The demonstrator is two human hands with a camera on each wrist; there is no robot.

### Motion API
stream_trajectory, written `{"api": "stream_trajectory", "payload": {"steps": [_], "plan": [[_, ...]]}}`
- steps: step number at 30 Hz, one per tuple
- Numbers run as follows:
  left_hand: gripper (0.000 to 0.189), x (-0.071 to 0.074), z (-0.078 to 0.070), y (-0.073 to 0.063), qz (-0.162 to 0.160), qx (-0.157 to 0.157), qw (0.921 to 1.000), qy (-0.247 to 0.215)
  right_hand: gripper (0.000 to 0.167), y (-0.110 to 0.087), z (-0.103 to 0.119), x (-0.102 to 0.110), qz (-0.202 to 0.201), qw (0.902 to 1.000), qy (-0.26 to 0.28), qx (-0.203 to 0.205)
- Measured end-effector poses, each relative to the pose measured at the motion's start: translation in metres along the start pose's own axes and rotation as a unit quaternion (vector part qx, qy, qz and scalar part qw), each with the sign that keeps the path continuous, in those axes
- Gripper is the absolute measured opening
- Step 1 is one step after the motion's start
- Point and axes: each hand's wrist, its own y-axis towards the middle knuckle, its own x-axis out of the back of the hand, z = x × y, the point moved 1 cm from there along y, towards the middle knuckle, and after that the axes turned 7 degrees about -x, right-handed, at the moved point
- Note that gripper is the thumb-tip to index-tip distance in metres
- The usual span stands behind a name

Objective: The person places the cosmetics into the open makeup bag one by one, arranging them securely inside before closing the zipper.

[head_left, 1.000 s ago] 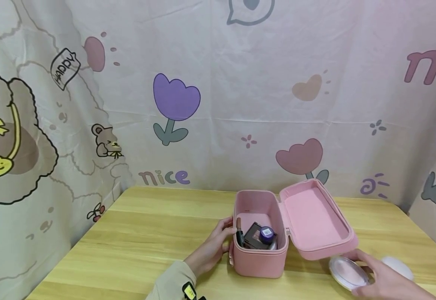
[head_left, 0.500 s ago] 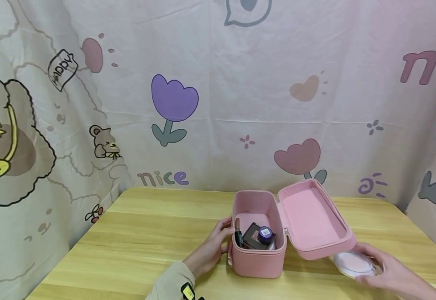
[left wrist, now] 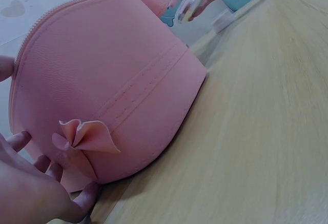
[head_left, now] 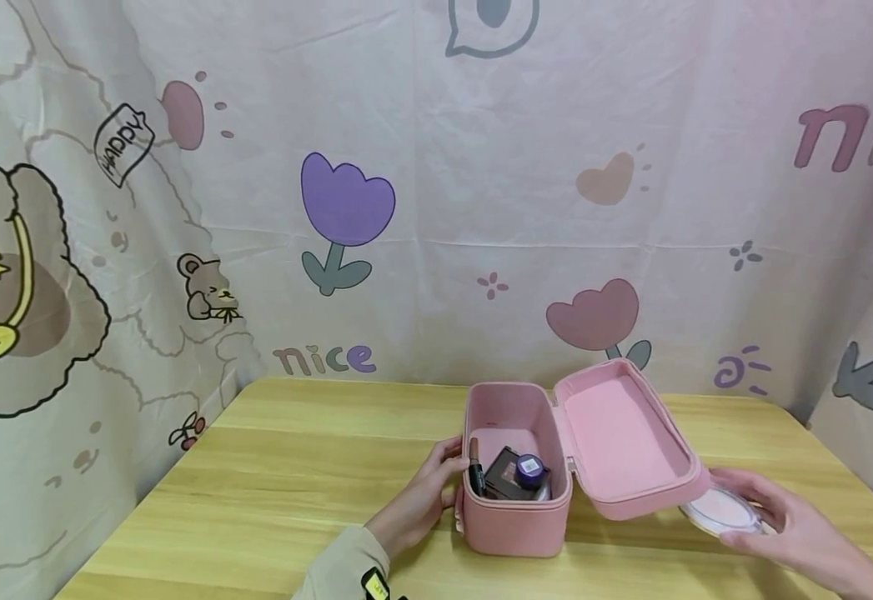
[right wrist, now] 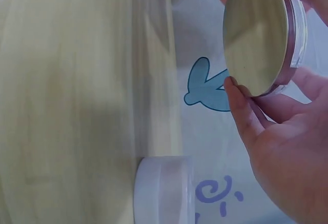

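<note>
Pale-pink compact (head_left: 719, 510) in R hand (head_left: 792, 527), semi-curled

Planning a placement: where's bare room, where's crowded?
Bare: table left of the pink case and left hand; inside, far end behind the palette. Crowded: the case's near end, and right of the case, with open lid, right hand, compact, white jar.

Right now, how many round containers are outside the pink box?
2: a clear-rimmed compact held by the right hand, and a white tub on the table, seen from the right wrist. Others could be hidden behind the open lid.
</note>
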Motion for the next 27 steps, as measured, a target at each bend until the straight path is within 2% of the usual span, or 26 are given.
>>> {"api": "stream_trajectory", "payload": {"steps": [3, 7, 12, 15, 22, 27], "plan": [[0.062, 0.001, 0.001, -0.001, -0.004, -0.003, 1.0000, 0.001, 0.064, 0.000, 0.000, 0.002, 0.022, 0.9993, 0.018, -0.025], [0.060, 0.003, 0.004, -0.001, -0.011, -0.003, 0.9999, 0.002, 0.055, -0.002, -0.002, 0.007, 0.030, 0.9984, 0.009, -0.048], [0.061, 0.002, 0.004, 0.000, -0.016, -0.003, 0.9999, 0.001, 0.057, -0.004, -0.002, 0.017, 0.027, 0.9995, 0.005, -0.015], [0.061, 0.002, 0.003, 0.001, -0.015, -0.004, 0.9999, 0.004, 0.062, -0.004, 0.001, 0.024, 0.015, 0.9999, 0.001, -0.003], [0.060, 0.001, 0.002, 0.002, -0.020, -0.002, 0.9998, 0.008, 0.062, 0.001, 0.019, 0.037, -0.021, 0.9987, -0.025, -0.040], [0.059, 0.002, 0.002, 0.002, -0.022, -0.002, 0.9997, 0.009, 0.064, 0.003, 0.032, 0.039, -0.032, 0.9986, -0.023, -0.035]]}}
